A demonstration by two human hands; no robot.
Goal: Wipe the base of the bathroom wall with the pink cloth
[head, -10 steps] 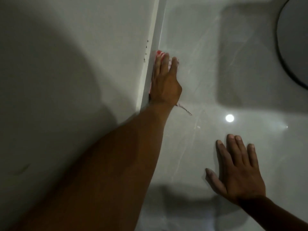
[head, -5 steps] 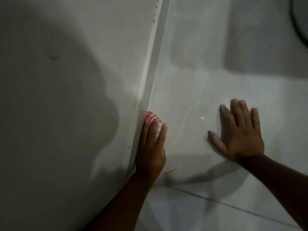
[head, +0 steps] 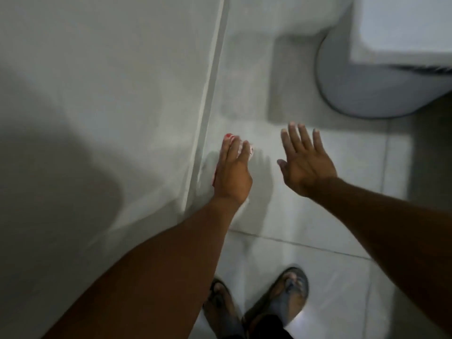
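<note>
My left hand [head: 232, 172] presses the pink cloth [head: 241, 146] flat just right of the wall base [head: 200, 143], my right hand [head: 305, 162] spread empty; drifting right, I'd miss the base.

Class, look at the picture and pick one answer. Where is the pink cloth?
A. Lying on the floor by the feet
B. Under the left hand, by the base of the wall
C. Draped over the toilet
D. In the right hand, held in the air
B. The cloth peeks out from under the fingers of the left hand, next to the wall base; the right hand is spread open with nothing in it.
</note>
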